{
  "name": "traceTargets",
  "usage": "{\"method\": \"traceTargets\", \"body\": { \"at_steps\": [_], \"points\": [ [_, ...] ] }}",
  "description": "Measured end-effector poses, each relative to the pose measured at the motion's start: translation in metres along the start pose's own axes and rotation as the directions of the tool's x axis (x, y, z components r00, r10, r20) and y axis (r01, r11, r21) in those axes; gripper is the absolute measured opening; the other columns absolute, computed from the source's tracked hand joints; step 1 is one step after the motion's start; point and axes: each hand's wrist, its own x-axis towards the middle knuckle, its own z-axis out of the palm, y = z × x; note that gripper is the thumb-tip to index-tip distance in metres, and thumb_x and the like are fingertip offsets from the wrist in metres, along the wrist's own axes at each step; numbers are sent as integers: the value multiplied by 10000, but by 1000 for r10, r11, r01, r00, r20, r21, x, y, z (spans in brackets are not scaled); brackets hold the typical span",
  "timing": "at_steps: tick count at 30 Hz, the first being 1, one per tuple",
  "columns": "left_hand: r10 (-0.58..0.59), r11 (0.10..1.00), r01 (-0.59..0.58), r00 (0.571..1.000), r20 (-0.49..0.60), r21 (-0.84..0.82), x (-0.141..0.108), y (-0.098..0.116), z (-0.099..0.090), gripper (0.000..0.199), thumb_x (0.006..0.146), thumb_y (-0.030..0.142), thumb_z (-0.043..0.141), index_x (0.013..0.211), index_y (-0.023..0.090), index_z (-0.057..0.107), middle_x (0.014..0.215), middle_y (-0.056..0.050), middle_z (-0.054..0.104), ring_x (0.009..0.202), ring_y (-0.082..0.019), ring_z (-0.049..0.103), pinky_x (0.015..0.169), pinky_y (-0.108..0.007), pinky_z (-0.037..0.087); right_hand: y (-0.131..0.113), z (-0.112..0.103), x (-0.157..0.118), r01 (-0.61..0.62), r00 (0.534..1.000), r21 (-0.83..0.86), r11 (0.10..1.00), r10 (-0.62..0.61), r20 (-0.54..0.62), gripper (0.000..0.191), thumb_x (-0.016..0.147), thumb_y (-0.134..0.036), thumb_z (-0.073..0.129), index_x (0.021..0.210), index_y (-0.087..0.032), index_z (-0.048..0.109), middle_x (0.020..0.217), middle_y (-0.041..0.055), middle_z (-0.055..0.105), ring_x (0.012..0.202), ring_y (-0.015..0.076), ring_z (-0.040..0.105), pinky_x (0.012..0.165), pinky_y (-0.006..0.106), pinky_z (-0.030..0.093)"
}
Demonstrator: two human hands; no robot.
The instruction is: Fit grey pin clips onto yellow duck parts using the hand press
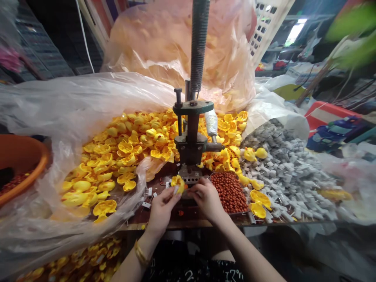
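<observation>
My left hand (163,208) is closed on a yellow plastic shell piece (178,184), pinched between thumb and fingers in front of the press. Close beside it, my right hand (207,197) has its fingers drawn together near the base of the metal press (192,147); whatever they hold is too small to make out. Directly right of that hand lies a tray of small reddish-brown beads (229,192). A few small white blocks with metal pins (150,192) lie left of the press base.
Yellow shells (123,145) are heaped behind and left of the press. Grey-white blocks (282,168) pile up at right. An orange basin (38,168) stands far left, and plastic sheeting (88,88) surrounds the heap. A coil spring (200,47) rises above the press.
</observation>
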Motion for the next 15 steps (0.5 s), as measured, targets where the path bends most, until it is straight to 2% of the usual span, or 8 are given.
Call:
{"method": "traceTargets", "body": {
  "at_steps": [3, 6, 8, 9, 12, 13, 15],
  "points": [
    [178, 948, -188, 982, 62, 256, 35, -2, 5, 258, 770, 321, 675, 970, 180, 756, 1039, -109, 688, 996, -246, 620, 932, -375, 451, 6, 11, 16, -27, 999, -273, 962, 17, -39, 126, 802, -116, 609, 708, -163, 679, 827, 85, 590, 828, 214, 528, 743, 323, 450],
    [213, 914, -254, 964, 160, 315, 59, 2, 10, 244, 761, 300, 681, 967, 192, 754, 988, -96, 651, 953, -237, 613, 910, -362, 448, 15, 2, 19, -103, 995, -273, 957, 96, -41, 119, 787, -97, 589, 713, -148, 665, 851, 89, 591, 805, 207, 549, 734, 313, 455],
    [225, 886, -303, 942, 248, 351, 66, 7, 10, 229, 765, 285, 677, 965, 201, 751, 981, -88, 634, 943, -232, 607, 906, -352, 443, 26, -21, 25, -134, 987, -177, 975, 115, -116, 132, 804, -135, 570, 711, -149, 662, 802, 75, 600, 750, 188, 563, 716, 303, 454],
    [228, 872, -327, 930, 289, 365, 67, 10, 9, 214, 774, 276, 668, 959, 205, 749, 992, -85, 626, 951, -229, 601, 911, -346, 439, 31, -35, 32, -148, 974, -117, 982, 124, -188, 151, 824, -181, 559, 717, -148, 661, 765, 68, 606, 717, 181, 565, 701, 301, 453],
    [235, 832, -389, 893, 384, 396, 66, 16, 7, 163, 812, 242, 618, 925, 210, 731, 1029, -75, 595, 966, -212, 581, 920, -327, 430, 38, -78, 88, -157, 879, 157, 975, 211, -427, 281, 878, -376, 510, 808, -142, 650, 712, 56, 629, 655, 170, 573, 644, 294, 462],
    [238, 819, -407, 883, 405, 405, 66, 17, 7, 150, 822, 225, 601, 911, 208, 721, 1033, -71, 584, 960, -205, 575, 915, -321, 431, 35, -90, 115, -133, 856, 311, 941, 267, -443, 316, 887, -423, 490, 870, -143, 636, 748, 54, 642, 641, 159, 581, 619, 284, 470],
    [241, 792, -436, 866, 438, 427, 67, 17, 7, 130, 827, 185, 578, 879, 201, 696, 1033, -63, 568, 951, -194, 565, 905, -314, 434, 16, -108, 170, -171, 914, 582, 795, 348, -208, 364, 897, -496, 467, 908, -158, 600, 774, 44, 650, 627, 146, 608, 596, 276, 498]
  ]
}}
